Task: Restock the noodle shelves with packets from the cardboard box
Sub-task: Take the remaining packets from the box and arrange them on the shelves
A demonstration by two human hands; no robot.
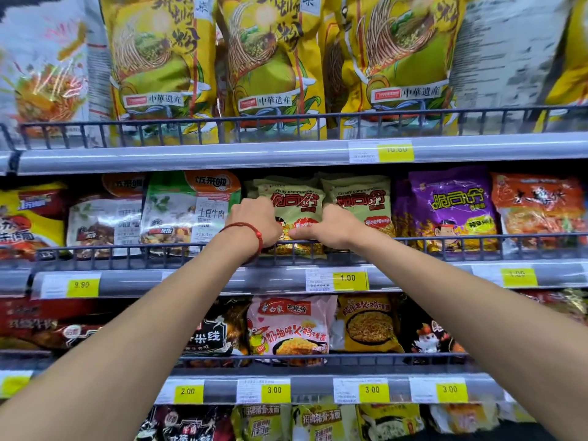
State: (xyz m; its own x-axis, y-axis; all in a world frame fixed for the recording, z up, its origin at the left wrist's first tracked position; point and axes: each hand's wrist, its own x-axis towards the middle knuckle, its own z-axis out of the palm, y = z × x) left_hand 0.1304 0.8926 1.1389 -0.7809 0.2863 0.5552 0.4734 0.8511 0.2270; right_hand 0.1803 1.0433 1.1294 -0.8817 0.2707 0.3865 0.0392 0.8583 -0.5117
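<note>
Both arms reach up to the middle shelf. My left hand (254, 222), with a red string on its wrist, and my right hand (327, 227) grip the lower part of a pale green noodle packet (297, 206) with red lettering, standing behind the wire shelf rail (445, 240). A second pale green packet (362, 202) stands just to its right, with more of the same behind. The cardboard box is out of view.
Purple packets (451, 208) and orange packets (537, 205) stand to the right, rice-meal bags (187, 211) to the left. Tall yellow bags (276, 65) fill the shelf above. Pink (289, 329), yellow and black packets fill the shelf below. Yellow price tags line the shelf edges.
</note>
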